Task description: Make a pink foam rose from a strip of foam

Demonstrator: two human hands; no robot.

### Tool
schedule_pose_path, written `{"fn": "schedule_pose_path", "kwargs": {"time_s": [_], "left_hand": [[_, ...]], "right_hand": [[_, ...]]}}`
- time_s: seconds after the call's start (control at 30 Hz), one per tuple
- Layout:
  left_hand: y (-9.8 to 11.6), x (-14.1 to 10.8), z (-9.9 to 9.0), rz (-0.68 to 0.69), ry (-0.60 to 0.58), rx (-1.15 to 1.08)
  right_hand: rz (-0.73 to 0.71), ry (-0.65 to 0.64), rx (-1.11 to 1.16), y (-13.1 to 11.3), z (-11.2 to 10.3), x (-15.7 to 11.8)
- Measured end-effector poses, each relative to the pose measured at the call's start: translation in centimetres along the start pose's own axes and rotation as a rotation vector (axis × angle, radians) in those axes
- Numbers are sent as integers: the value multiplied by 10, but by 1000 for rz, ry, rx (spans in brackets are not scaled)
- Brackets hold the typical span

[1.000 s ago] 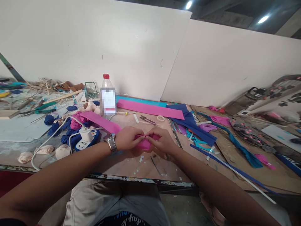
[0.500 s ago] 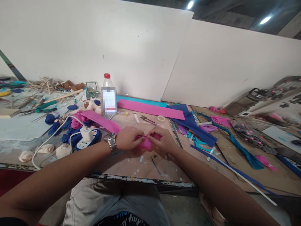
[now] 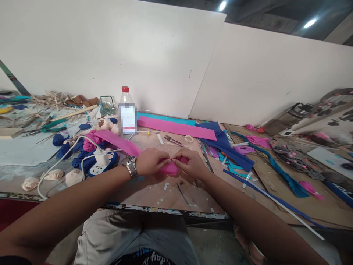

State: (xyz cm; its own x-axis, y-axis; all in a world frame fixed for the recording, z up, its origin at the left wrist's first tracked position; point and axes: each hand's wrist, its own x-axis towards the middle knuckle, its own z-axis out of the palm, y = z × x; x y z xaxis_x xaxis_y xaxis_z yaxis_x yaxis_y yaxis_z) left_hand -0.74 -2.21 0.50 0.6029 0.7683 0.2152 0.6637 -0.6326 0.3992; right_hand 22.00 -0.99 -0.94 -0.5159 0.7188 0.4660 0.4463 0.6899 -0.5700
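My left hand (image 3: pixel 153 161) and my right hand (image 3: pixel 188 162) meet above the table, thumbs and fingertips pinched on a pink strip (image 3: pixel 168 169). The strip looks like crepe paper or cloth; I cannot tell which. A folded part of it shows below my fingers, and its long end (image 3: pixel 121 142) runs left past my left wrist. Behind my hands lie small thread snips (image 3: pixel 173 141) and a ring of tape (image 3: pixel 189 138). Another pink strip (image 3: pixel 176 128) is stretched out farther back.
A red-capped bottle (image 3: pixel 125 96) stands at the back. Left are a power strip (image 3: pixel 103 165) with a white cable, rolled cream flowers (image 3: pixel 52 174) and blue pieces (image 3: pixel 64 150). Green-handled pliers (image 3: pixel 53 126) lie beyond. Dark blue strips (image 3: pixel 226 145) and a thin white stick (image 3: pixel 289 209) lie right.
Both hands keep their pinch on the pink strip in nearly the same place. The fingertips and the fold below them have shifted only slightly.
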Motion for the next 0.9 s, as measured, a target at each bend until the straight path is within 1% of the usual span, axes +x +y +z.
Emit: {"fn": "schedule_pose_path", "kwargs": {"time_s": [0.23, 0.37, 0.6, 0.7, 0.9], "left_hand": [[1, -1, -1, 1, -22, -14], [3, -1, -4, -18, -7, -17], [3, -1, -5, -65, -2, -158], [3, 0, -5, -61, -20, -204], [2, -1, -7, -56, -45, -200]], "right_hand": [[-13, -5, -5, 0, 1, 0], [-11, -1, -6, -1, -2, 1], [-64, -24, 7, -1, -1, -1], [-48, -30, 15, 1, 0, -2], [-34, -21, -1, 0, -2, -1]]}}
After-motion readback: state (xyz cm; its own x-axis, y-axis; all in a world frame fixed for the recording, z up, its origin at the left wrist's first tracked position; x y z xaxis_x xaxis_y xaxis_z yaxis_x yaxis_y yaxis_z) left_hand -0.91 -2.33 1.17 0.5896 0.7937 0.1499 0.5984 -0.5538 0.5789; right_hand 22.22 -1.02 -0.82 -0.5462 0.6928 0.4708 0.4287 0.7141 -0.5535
